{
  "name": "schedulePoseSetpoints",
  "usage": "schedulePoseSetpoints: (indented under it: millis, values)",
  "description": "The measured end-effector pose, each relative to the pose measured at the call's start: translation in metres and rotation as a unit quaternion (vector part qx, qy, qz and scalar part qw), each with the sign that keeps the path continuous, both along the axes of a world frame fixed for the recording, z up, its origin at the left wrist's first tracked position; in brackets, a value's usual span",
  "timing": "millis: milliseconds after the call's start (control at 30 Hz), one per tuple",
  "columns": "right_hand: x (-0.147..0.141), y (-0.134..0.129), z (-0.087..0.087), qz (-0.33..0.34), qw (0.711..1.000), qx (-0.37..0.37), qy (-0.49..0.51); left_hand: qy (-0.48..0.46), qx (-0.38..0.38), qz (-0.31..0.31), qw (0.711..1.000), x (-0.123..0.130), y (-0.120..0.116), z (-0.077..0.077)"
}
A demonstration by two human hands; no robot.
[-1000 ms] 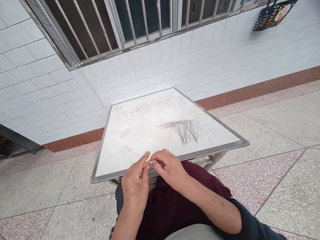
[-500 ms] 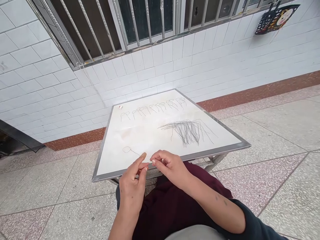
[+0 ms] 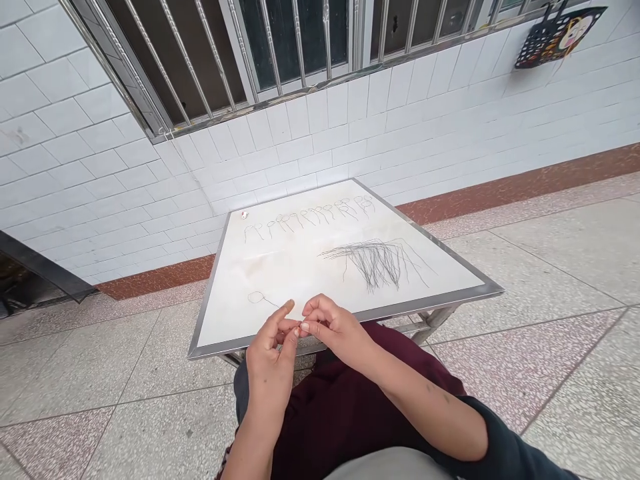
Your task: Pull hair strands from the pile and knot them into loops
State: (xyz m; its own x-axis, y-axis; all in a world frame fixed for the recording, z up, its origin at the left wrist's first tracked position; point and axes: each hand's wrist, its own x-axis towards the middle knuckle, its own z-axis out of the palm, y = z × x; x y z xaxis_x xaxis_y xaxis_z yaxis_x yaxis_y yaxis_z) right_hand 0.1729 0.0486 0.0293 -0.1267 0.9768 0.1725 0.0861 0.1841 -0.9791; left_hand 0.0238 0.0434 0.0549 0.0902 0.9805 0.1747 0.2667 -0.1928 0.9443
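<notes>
My left hand (image 3: pixel 273 350) and my right hand (image 3: pixel 340 331) meet at the fingertips over the near edge of the white table (image 3: pixel 295 267). Both pinch a thin dark wire, which runs from my fingers to a wire loop (image 3: pixel 256 297) lying at the table's left. To the right lies a loose pile of thin dark wires (image 3: pixel 377 263). Along the back are several looped wires (image 3: pixel 310 213) in a row. The bit of wire between my fingertips is mostly hidden.
A small whitish item (image 3: pixel 245 215) sits at the table's back left corner. Behind stands a tiled wall (image 3: pixel 280 157) with a barred window. A dark basket (image 3: pixel 545 40) hangs at the upper right. The table has a grey metal rim (image 3: pixel 425 303).
My fingertips have come closer together, now touching. The wire loop appears slightly higher and further right. The view has shifted a little.
</notes>
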Motion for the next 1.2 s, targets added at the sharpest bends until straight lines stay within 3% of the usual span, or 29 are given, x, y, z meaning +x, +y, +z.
schedulePoseSetpoints:
  millis: [267, 467, 700, 867, 1067, 1200]
  values:
    - [-0.003, -0.001, -0.008, -0.024, 0.989, 0.105, -0.100, -0.048, -0.015, 0.016, 0.999, 0.001, 0.005, 0.003]
    - [-0.007, 0.000, -0.007, -0.024, 0.988, 0.117, -0.097, -0.080, -0.018, 0.038, 0.996, 0.006, 0.007, 0.005]
    - [-0.013, 0.002, -0.008, -0.048, 0.992, 0.099, -0.067, -0.099, -0.028, 0.050, 0.993, 0.009, 0.009, 0.007]
    - [-0.016, 0.003, -0.008, -0.027, 0.994, 0.083, -0.060, -0.071, -0.022, 0.064, 0.995, 0.005, 0.011, 0.010]
    - [-0.019, 0.003, -0.009, -0.051, 0.992, 0.102, -0.048, -0.084, -0.022, 0.049, 0.995, 0.004, 0.012, 0.013]
    - [-0.018, 0.004, -0.008, -0.011, 0.999, 0.039, -0.001, -0.074, -0.019, 0.045, 0.996, 0.001, 0.014, 0.013]
